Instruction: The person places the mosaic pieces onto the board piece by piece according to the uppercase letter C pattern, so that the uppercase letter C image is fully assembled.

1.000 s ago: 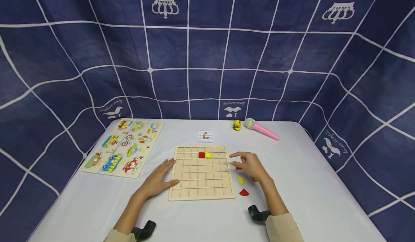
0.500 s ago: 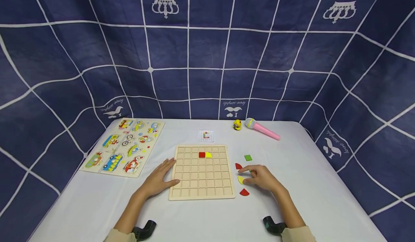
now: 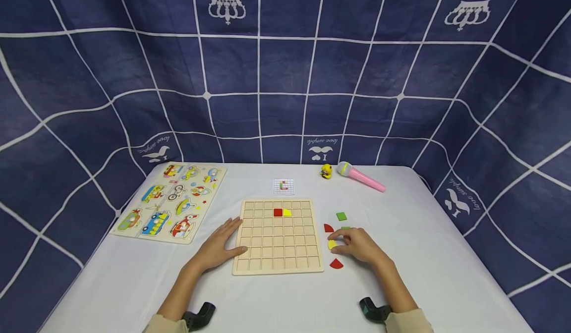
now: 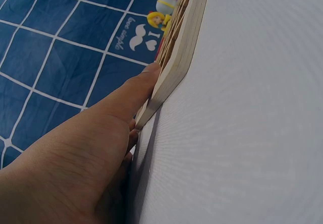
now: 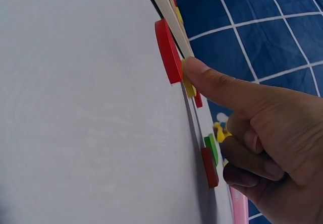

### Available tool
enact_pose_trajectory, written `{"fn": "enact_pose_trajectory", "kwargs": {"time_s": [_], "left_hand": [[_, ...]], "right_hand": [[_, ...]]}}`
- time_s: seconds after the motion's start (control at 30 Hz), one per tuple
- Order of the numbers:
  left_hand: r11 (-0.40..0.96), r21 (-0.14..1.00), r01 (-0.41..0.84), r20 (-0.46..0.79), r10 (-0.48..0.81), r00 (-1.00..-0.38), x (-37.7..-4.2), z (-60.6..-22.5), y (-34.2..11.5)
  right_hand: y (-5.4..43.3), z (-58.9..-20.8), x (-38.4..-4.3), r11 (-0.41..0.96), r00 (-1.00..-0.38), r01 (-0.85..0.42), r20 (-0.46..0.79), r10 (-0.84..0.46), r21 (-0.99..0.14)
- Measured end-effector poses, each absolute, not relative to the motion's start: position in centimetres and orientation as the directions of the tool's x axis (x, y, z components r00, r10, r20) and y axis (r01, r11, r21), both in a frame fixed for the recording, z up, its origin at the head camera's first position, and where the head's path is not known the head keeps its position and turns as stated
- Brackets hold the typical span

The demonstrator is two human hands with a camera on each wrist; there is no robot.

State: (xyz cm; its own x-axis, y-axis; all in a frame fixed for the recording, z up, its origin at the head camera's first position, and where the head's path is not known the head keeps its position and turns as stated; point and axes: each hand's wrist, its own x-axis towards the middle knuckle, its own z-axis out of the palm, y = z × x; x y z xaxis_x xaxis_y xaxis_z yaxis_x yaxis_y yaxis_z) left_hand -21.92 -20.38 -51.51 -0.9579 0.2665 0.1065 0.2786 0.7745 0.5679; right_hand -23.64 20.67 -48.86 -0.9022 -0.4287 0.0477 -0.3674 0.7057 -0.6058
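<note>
yellow quarter-round piece [image 3: 331,244] is just off the right edge of the wooden grid board [image 3: 278,251], pinched between thumb and forefinger of the right hand [image 3: 359,245]; whether it touches the worktop [image 3: 424,253] is hard to tell. the left hand [image 3: 216,246] grasps nothing, its fingers extended at the board's left edge, thumb on top. one red wedge [image 3: 328,228] lies on the side toward the worktop's far edge, another red wedge [image 3: 336,263] on the nearer side. farther back is a green square [image 3: 341,216]. in the board's second row from its far edge, a red square [image 3: 278,212] and a yellow tile [image 3: 287,212] sit side by side. a pink microphone [image 3: 361,177] lies near the worktop's far edge, a picture puzzle [image 3: 168,208] at its far left corner.
</note>
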Motion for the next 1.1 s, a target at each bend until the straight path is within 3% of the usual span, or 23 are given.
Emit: {"fn": "enact_pose_trajectory", "kwargs": {"time_s": [0.5,1.1], "left_hand": [[0.771,0.565,0.293,0.114,0.278,-0.954,-22.0,-51.6,-20.3],[0.765,0.571,0.296,0.113,0.284,-0.952,-22.0,-51.6,-20.6]], "right_hand": [[20.0,-48.3,-23.6,0.693,-0.938,-0.318,0.11,-0.328,-0.647],[9.8,-44.0,-27.9,0.636,-0.888,-0.46,0.314,-0.336,-0.62]]}}
